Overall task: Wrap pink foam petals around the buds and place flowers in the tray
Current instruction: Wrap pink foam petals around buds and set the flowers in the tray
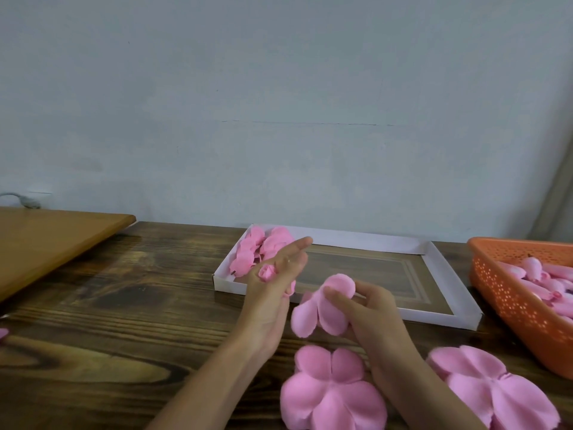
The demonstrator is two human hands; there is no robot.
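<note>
My left hand (277,276) is raised over the near left corner of the white tray (446,315). It holds a small pink bud (267,272) between thumb and palm, while its other fingers point straight toward the tray. My right hand (369,308) pinches a pink foam petal piece (322,308) with several lobes, just right of the bud. Several finished pink flowers (260,248) lie in the tray's far left corner. Two flat stacks of petal pieces lie near me, one (331,395) between my forearms and one (493,386) to the right.
An orange perforated basket (508,299) holding several pink buds (545,280) stands at the right edge. A lighter wooden board (46,240) lies at the far left of the dark wooden table (124,305). A grey wall rises just behind the tray.
</note>
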